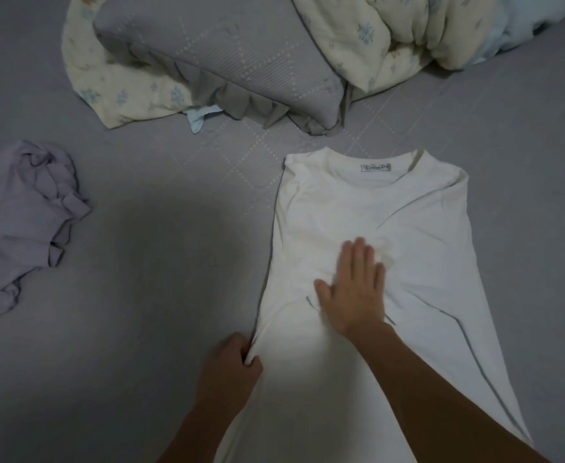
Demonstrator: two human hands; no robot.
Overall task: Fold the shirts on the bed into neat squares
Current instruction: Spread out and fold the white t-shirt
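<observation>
While crumpled at far left, lilac shirt [23, 212] untouched, awaiting its turn on grey bed [157, 262]. Further right, left hand [231, 362] pinching white shirt [391, 212] along its folded side edge; right hand [354, 289] spread flat, pressing its middle. Sides apparently folded in, lengthwise folds to a square left; roughly a quarter done.

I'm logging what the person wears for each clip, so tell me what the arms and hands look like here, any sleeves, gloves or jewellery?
Both forearms are bare right down to the bottom edge of the picture, so no sleeve shows. The left hand and the right hand wear no gloves. No watch, bracelet or ring can be seen on either one, though the picture is dim and the right hand is slightly blurred.
</observation>
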